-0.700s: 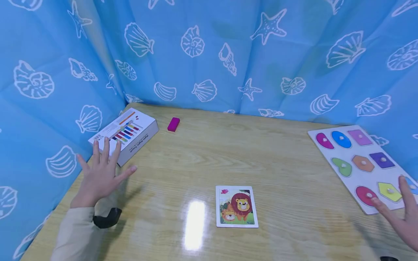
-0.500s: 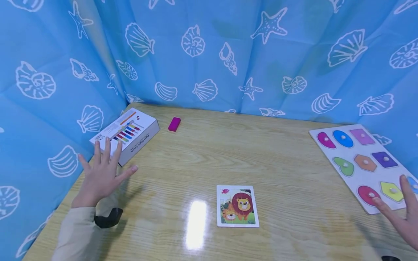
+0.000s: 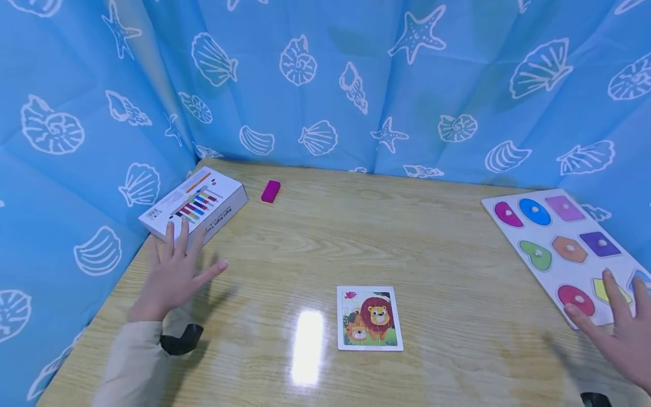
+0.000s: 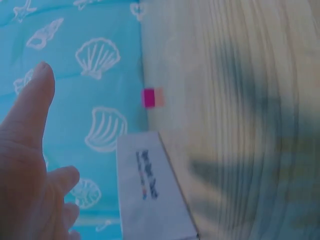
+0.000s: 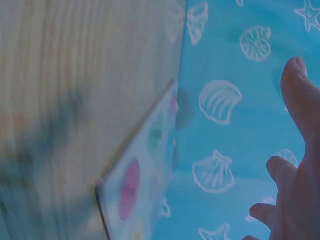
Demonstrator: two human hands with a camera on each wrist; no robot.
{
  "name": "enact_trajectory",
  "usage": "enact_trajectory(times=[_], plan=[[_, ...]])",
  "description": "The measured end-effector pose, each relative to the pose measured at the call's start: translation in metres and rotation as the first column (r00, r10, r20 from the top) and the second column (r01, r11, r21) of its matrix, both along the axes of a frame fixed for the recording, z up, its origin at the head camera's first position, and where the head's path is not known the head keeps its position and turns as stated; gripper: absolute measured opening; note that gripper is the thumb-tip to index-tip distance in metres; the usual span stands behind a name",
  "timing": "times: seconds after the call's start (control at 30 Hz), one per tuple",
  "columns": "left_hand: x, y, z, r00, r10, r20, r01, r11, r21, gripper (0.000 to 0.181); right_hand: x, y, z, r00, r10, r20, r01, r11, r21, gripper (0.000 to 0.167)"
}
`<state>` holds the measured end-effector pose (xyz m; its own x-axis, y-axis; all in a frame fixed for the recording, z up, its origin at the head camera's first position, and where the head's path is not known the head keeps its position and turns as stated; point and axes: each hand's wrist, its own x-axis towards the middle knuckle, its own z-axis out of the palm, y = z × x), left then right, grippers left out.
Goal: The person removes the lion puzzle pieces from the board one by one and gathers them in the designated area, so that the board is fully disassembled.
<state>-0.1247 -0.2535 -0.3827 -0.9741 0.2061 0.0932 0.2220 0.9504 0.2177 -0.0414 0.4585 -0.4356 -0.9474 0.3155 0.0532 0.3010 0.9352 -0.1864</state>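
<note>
Fingers point(image 3: 181, 238) are spread on the left hand point(image 3: 170, 282), near a white box point(image 3: 195, 203), and the right hand point(image 3: 623, 336), near a shape board point(image 3: 567, 273). Between them, a lion puzzle point(image 3: 369, 318) lies on the surface point(image 3: 432, 243); a pink block point(image 3: 271, 191) sits behind.

right grip point(image 3: 624, 340) cut off at head view's edge, yellow piece point(image 3: 599, 290) partly covered, box lettering point(image 4: 147, 175) blurred

On the wood-grained table point(image 3: 396, 232) lie a white box point(image 3: 195, 198), magenta block point(image 3: 271, 191), lion puzzle point(image 3: 370, 318) and shape board point(image 3: 569, 272)
</note>
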Motion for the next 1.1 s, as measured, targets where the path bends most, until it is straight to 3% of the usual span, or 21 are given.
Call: enact_trajectory(times=[0.1,0.17,0.37,0.53,0.7,0.8,0.93,1.1], plan=[[-0.004,0.013,-0.002,1.0,-0.03,0.002,0.03,0.999,0.03,0.087,0.002,-0.037,0.022,0.996,0.06,0.062,-0.059,0.998,-0.007,0.104],[-0.007,0.023,-0.003,0.999,-0.054,-0.001,0.054,0.998,0.036,0.087,0.001,-0.055,0.025,0.989,0.117,0.087,-0.116,0.993,-0.027,0.1],[-0.019,0.058,-0.007,0.99,-0.136,0.026,0.136,0.99,0.022,0.087,-0.008,-0.099,0.011,0.944,0.319,0.083,-0.302,0.938,-0.171,0.087],[-0.026,0.086,-0.013,0.97,-0.238,0.041,0.236,0.97,0.057,0.082,-0.015,-0.146,0.001,0.91,0.414,0.024,-0.397,0.886,-0.242,0.082],[-0.03,0.12,-0.017,0.929,-0.364,0.061,0.358,0.93,0.087,0.068,-0.015,-0.189,-0.006,0.887,0.461,-0.012,-0.445,0.849,-0.284,0.082],[-0.031,0.141,-0.018,0.902,-0.429,0.052,0.426,0.903,0.061,0.062,-0.012,-0.212,-0.007,0.874,0.485,-0.014,-0.468,0.835,-0.29,0.082],[-0.032,0.164,-0.018,0.858,-0.51,0.055,0.509,0.86,0.037,0.06,-0.007,-0.238,-0.01,0.854,0.519,-0.021,-0.502,0.814,-0.293,0.082],[-0.031,0.19,-0.019,0.796,-0.604,0.022,0.605,0.796,-0.019,0.055,0.0,-0.259,-0.016,0.843,0.536,-0.043,-0.527,0.806,-0.27,0.081]])
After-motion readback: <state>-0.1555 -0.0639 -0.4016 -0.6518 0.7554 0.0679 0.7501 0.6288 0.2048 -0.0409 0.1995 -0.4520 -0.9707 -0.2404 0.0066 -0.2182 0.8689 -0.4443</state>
